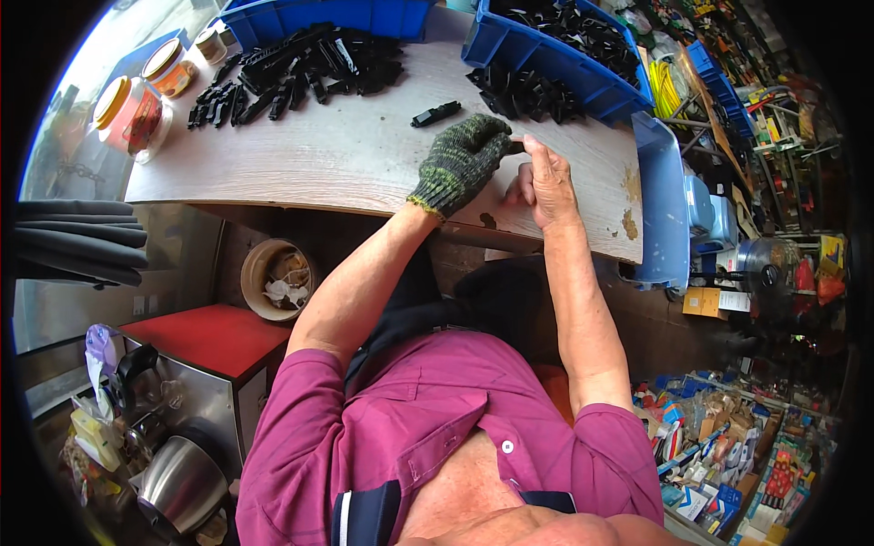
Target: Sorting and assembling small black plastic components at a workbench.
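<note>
My left hand (462, 164) wears a dark green and black knit glove, its fingers closed around a small black part (516, 146) that is mostly hidden. Close against it is my bare right hand (548, 182), with the index finger and thumb brought together at the part's end; what lies between them is too small to make out. Both hands are above the near side of a pale wood-grain table (319, 164). Just beyond the glove lies a single black plastic piece (436, 114).
Heaps of black pieces (300, 68) (528, 94) lie before two blue bins (328, 18) (555, 68). Lidded jars (132, 114) stand at the far left. A waste bucket (258, 282) and red-topped cabinet (205, 338) are below left; crowded shelves fill the right.
</note>
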Demonstrator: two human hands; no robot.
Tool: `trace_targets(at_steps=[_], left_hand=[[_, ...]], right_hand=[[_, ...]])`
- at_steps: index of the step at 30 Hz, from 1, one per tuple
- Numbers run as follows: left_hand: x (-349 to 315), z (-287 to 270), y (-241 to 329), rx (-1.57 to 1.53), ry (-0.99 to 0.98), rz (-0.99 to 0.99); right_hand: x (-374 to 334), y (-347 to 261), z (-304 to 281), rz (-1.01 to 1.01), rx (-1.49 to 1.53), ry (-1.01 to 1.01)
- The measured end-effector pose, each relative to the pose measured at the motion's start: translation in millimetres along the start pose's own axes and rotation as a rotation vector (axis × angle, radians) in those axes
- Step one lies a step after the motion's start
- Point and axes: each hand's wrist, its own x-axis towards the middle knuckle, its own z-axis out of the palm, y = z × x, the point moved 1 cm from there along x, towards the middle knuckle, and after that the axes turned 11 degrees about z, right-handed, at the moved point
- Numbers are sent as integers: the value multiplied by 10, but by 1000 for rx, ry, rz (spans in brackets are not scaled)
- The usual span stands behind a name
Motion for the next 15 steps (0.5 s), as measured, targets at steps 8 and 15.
trace_targets(at_steps=[8,15], left_hand=[[83,-88,127,-266,-47,-368],[24,-391,261,956,204,200]], right_hand=[[-100,-39,142,-92,-164,-13],[-142,-36,203,-42,-38,58]])
